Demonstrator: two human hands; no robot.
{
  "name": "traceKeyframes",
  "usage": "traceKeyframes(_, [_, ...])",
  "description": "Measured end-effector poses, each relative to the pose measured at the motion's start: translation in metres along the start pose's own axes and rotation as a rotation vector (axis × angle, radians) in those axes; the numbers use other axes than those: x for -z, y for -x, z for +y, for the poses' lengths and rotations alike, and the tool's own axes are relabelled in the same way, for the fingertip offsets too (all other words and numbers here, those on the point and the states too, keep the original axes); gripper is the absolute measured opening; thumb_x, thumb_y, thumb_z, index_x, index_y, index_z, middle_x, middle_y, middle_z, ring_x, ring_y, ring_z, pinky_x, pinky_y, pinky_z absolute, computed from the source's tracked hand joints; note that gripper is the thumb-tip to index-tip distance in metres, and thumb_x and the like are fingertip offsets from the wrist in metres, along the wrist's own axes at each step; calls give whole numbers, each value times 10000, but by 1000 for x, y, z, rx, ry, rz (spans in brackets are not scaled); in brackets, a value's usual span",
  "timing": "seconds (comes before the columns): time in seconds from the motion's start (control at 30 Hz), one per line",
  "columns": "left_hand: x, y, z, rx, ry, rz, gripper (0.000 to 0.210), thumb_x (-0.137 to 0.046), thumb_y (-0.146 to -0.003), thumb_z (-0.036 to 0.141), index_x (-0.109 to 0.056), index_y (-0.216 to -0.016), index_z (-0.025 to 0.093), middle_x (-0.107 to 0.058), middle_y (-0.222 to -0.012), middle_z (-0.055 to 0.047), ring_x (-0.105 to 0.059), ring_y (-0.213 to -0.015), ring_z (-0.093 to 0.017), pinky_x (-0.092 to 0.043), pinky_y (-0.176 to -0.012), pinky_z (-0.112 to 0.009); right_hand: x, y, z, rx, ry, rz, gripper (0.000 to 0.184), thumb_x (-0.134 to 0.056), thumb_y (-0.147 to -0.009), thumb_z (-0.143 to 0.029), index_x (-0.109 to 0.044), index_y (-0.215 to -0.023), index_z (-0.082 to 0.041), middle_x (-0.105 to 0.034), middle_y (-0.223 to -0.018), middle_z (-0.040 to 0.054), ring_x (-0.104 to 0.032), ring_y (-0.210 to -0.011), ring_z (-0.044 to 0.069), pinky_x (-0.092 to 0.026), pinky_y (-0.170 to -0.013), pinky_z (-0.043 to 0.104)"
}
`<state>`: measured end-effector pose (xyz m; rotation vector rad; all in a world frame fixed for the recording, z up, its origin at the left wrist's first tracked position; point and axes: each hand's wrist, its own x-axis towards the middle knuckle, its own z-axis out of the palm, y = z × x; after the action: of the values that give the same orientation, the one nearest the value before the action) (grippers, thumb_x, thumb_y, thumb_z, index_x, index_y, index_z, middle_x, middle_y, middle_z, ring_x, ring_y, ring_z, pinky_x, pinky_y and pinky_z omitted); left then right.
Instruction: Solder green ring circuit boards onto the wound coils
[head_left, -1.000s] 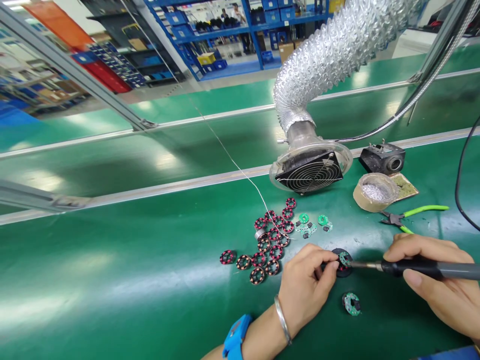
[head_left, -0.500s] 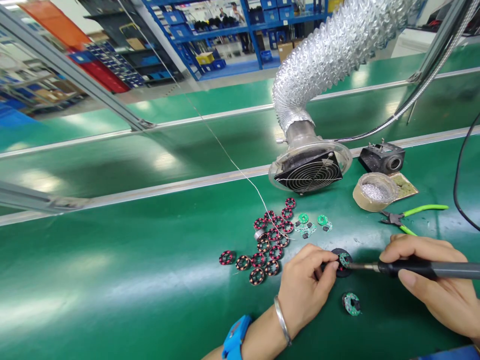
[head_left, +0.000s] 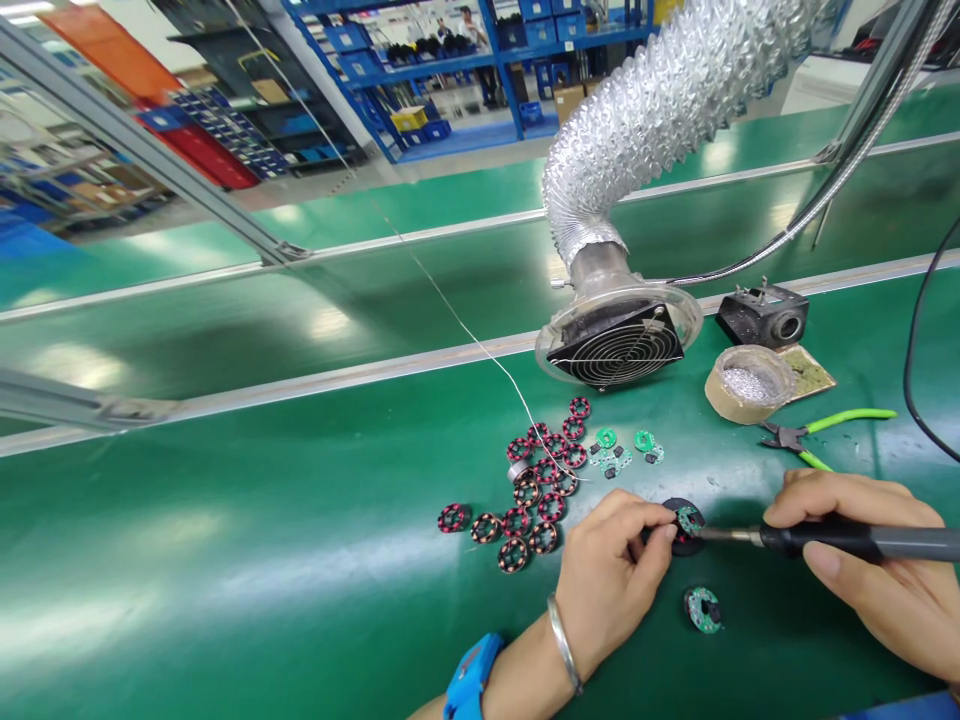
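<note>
In my right hand (head_left: 874, 560) is a soldering iron (head_left: 825, 538), its fingers wrapped round the dark grip. The iron's metal tip points left and meets the edge of a small round green circuit board (head_left: 688, 520). That board sits on a black round base (head_left: 679, 548). My left hand (head_left: 619, 560) pinches the board's left edge between thumb and forefinger; the fingertips partly hide it. Another round circuit board (head_left: 703, 609) with a black part lies just below, on the green bench.
Several red-and-black and copper-coloured ring coils (head_left: 551, 507) lie left of my hands. Loose green boards (head_left: 615, 460), green-handled cutters (head_left: 791, 437), a tub of silvery bits (head_left: 750, 385) and a black block (head_left: 765, 315) lie beyond. A fume extractor (head_left: 622, 345) and a thin wire (head_left: 480, 342) hang overhead.
My right hand and the soldering iron have shifted very slightly to the right. My left hand stays in place at the board.
</note>
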<state>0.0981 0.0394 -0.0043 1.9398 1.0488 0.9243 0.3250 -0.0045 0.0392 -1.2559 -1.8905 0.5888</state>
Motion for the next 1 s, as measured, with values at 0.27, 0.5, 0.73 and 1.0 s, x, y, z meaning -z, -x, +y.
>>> traceKeyframes(0.27, [-1, 1, -3, -28, 16, 13, 134, -603, -818, 105, -728, -842, 149, -651, -719, -35, -534, -528, -85, -444, -498, -178, -5, -2, -1, -18, -3, 74, 119, -510, -863, -269, -604, -930, -243, -654, -705, 8, -613, -570, 179, -427, -489, 287])
traceKeyframes(0.5, [0, 1, -2, -35, 18, 18, 135, -607, -812, 94, -727, -843, 146, -652, -717, -35, -536, -527, -84, -442, -493, -175, -5, -4, -2, 23, -3, 88, 117, -531, -848, -263, -620, -917, -233, -655, -688, -4, -610, -553, 164, -435, -484, 265])
traceKeyframes(0.73, [-1, 2, -4, -69, 16, 28, 129, -605, -814, 82, -719, -831, 140, -662, -726, -41, -552, -559, -91, -454, -519, -175, 2, -5, 12, -16, 221, 455, 159, -568, -866, -251, -640, -1007, -240, -672, -907, 44, -632, -813, 225, -498, -709, 338])
traceKeyframes(1.0, [-1, 3, -4, -61, 26, 5, 133, -591, -815, 70, -703, -816, 141, -653, -732, -39, -541, -559, -88, -443, -525, -173, 4, -3, 27, -162, 695, 475, 273, -531, -922, -353, -618, -1131, -202, -713, -871, 59, -688, -685, 189, -524, -619, 284])
